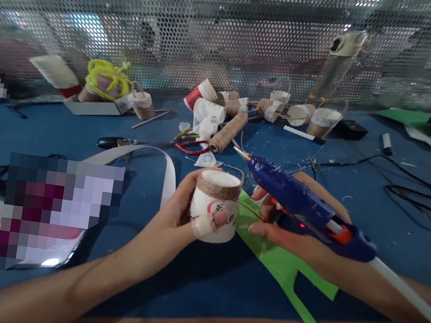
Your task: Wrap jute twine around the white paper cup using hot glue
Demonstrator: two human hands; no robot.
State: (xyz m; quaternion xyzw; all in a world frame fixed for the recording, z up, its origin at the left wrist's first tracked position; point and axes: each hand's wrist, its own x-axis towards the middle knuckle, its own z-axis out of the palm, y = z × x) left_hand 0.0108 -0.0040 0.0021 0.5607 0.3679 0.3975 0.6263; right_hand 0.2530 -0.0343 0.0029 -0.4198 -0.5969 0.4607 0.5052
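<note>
A white paper cup with printed marks stands upright in my left hand, whose thumb wears a bandage and presses on its front. Jute twine is wound round the cup's upper part, and a loose strand runs from it towards my other hand. My right hand is closed round a blue hot glue gun, its metal nozzle pointing up and left above the cup's right side. A white glue stick sticks out of the gun's back. Some of the right fingers are hidden behind the gun.
Green sheet lies beneath my right hand. Behind the cup are red-handled scissors, a twine roll and several twine-wrapped cups. A phone is at left, a black cable at right. A perforated metal screen borders the back.
</note>
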